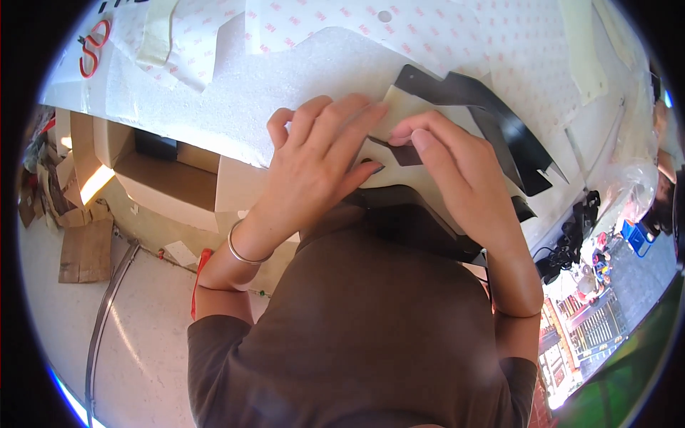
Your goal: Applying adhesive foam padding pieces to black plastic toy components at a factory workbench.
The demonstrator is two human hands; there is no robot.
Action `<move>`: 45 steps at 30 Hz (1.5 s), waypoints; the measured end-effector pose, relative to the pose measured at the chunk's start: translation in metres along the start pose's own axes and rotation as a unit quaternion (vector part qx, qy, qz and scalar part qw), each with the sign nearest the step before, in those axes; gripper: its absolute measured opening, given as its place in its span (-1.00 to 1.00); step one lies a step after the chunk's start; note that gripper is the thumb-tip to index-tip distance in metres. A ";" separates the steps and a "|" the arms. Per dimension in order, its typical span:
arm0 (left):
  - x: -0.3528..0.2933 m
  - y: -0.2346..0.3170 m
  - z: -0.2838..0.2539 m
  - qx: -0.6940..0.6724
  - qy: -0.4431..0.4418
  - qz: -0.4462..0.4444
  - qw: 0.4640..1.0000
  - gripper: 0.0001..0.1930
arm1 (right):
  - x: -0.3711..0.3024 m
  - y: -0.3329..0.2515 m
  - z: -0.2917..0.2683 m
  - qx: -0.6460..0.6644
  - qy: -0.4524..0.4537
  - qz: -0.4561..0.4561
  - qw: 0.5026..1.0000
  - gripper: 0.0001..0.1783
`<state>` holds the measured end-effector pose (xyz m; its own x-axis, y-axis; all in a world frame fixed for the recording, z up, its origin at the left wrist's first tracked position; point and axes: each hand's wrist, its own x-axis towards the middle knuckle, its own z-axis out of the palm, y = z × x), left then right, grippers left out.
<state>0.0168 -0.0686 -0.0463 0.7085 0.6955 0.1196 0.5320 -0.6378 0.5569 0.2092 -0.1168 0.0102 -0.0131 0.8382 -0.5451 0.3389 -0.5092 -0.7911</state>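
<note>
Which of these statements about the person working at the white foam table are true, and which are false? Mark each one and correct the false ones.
1. Both hands rest on a cream-coloured sheet. True.
2. The left hand wears a glove. False: it is bare, with a silver bangle on the wrist.
3. A black angular strip lies beyond the right hand. True.
4. Red-handled scissors are held in the right hand. False: they lie at the far left of the table.

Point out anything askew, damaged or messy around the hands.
Nothing looks damaged. Both the left hand and right hand press a cream backing sheet on a black cut piece. Peeled liner strips lie loose on the white foam; torn cardboard scraps litter the floor.
</note>
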 end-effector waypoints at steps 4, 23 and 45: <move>0.001 0.002 0.005 0.107 -0.053 0.034 0.992 -0.34 | -0.034 0.010 -0.006 -0.127 0.137 -0.074 0.980 -0.77; 0.041 0.064 -0.007 -0.024 -0.075 0.195 0.978 -0.65 | -0.098 0.064 -0.043 -0.332 0.074 -0.096 0.935 -0.60; 0.041 0.051 -0.047 0.083 -0.057 0.174 0.980 -0.87 | -0.154 0.112 -0.103 0.015 0.461 -0.205 0.863 -0.62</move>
<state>0.0512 -0.0572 0.0254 0.9026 0.3909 0.1802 0.3105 -0.8813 0.3562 0.3464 -0.2826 0.0337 0.6322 0.7416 0.2242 0.4586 -0.1249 -0.8798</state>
